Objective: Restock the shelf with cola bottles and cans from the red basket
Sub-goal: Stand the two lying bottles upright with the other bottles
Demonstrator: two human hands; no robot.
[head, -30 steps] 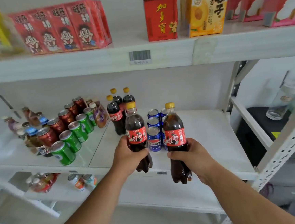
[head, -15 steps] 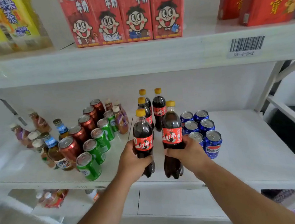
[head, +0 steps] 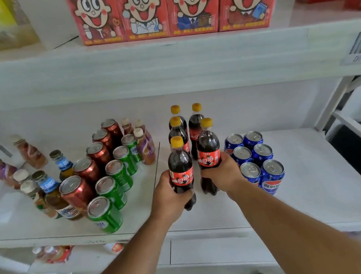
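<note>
My left hand (head: 169, 198) grips a cola bottle (head: 180, 169) with a yellow cap and red label, upright over the middle shelf (head: 311, 191). My right hand (head: 223, 174) grips a second cola bottle (head: 208, 149), also upright, just to the right and a little farther in. Directly behind them stand three more cola bottles (head: 178, 131) in two rows. Several blue cola cans (head: 263, 166) stand right of my right hand, close to its knuckles. The red basket is out of view.
Green cans (head: 112, 188) and dark red cans (head: 86, 169) stand in rows left of the bottles, with small drink bottles (head: 49, 190) further left. Red milk cartons (head: 170, 11) line the upper shelf. The shelf's right part is bare white board.
Both hands have carried their bottles forward and inward over the shelf, close behind the standing cola bottles. The view has shifted left and closer to the shelf.
</note>
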